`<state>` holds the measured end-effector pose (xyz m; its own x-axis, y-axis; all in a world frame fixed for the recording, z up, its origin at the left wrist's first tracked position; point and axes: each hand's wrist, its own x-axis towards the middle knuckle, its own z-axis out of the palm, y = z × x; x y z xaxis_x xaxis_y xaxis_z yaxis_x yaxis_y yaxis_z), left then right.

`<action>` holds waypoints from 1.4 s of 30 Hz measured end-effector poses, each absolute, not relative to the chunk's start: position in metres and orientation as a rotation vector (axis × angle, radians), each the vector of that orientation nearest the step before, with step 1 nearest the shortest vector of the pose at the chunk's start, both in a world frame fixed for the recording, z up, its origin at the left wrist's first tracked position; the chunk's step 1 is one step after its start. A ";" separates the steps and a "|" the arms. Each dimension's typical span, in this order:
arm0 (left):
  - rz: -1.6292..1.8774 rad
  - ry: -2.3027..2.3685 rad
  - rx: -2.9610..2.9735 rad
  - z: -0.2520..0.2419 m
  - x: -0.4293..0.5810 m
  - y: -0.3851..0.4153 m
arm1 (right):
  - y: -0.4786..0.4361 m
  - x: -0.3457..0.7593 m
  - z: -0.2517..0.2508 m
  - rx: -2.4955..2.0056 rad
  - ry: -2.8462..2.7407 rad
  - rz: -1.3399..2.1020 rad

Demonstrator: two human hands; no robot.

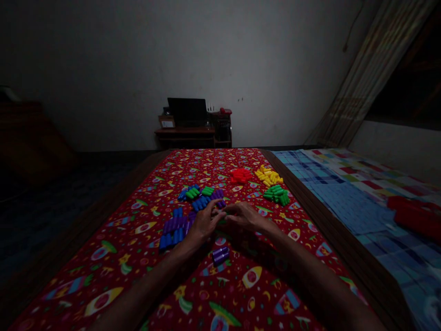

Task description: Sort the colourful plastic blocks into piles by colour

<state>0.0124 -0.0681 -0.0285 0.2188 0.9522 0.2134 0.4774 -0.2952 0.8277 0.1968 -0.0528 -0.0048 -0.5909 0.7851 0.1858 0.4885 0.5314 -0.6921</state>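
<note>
My left hand (206, 221) and my right hand (245, 216) meet above the red patterned cloth, fingertips almost touching. Both have fingers pinched together; a hint of green shows between them, but what they hold is too small and dark to make out. Beside my left hand lie rows of blue tube-shaped pieces (171, 239) and purple tube-shaped pieces (175, 224). Beyond it are more purple, blue and green pieces (207, 191) in small groups. A purple pair (221, 255) sits nearer me, below the hands.
Right of centre are piles of red pieces (240, 175), yellow pieces (268, 176) and green pieces (276, 195). The cloth (144, 276) covers a long table with dark wooden edges. A bed (330, 197) with a red item (415, 216) adjoins on the right. A desk with a monitor (187, 111) stands behind.
</note>
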 end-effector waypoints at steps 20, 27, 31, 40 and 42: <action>0.727 1.670 2.555 -0.040 -0.095 0.024 | -0.024 0.327 0.022 -2.129 -2.027 0.042; 0.885 1.842 2.531 -0.019 -0.082 0.007 | -0.027 0.306 0.038 -1.889 -1.976 -0.045; 0.930 1.645 2.319 -0.003 -0.052 -0.001 | -0.039 0.253 0.027 -1.375 -2.126 0.293; 0.747 1.215 2.252 0.004 -0.004 -0.034 | -0.042 0.228 0.012 -1.150 -2.233 0.424; 0.803 1.304 2.303 0.001 -0.014 -0.028 | -0.033 0.255 0.021 -1.289 -2.188 0.404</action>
<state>-0.0136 -0.0282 0.0013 0.4085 0.8644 0.2933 0.6513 -0.5011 0.5698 0.2547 -0.0327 0.0211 -0.3791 0.8705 0.3138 0.7010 0.4915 -0.5166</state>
